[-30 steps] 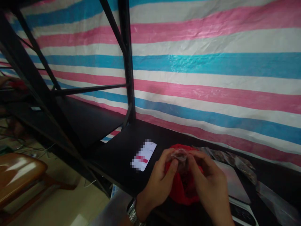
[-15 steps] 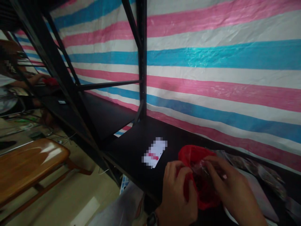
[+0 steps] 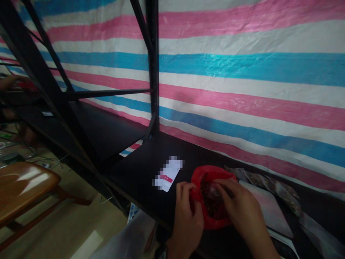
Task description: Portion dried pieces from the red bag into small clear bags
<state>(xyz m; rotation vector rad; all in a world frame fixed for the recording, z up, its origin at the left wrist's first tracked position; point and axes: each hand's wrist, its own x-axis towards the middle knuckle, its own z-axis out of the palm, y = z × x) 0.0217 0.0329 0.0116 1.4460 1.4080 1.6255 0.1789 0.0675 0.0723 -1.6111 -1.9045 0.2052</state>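
Note:
A red plastic bag [image 3: 215, 223] stands on the black shelf with its mouth spread wide. Small dark brown pieces [image 3: 211, 211], too blurred to name, lie inside it. My left hand [image 3: 188, 210] is closed on the bag's left rim, fingers curled over the edge. Over the bag's mouth, my right hand [image 3: 244, 207] pinches a small clear plastic bag [image 3: 214, 190], its lower part down among the brown pieces. I cannot tell how much the clear bag holds. Right of the red bag is a flat silver-and-white device [image 3: 269, 210], like a digital scale, partly behind my right arm.
Clear bags with brown contents [image 3: 283, 190] lie along the shelf's back right. A white card with a red mark [image 3: 168, 176] lies left of the red bag. A black metal post [image 3: 154, 72] rises before the striped sheet [image 3: 242, 64]. A wooden stool [image 3: 27, 187] stands lower left.
The view has swung slightly right, so things appear further left. The red bag's mouth is wider in view, showing more of the brown pieces. Both hands keep their holds.

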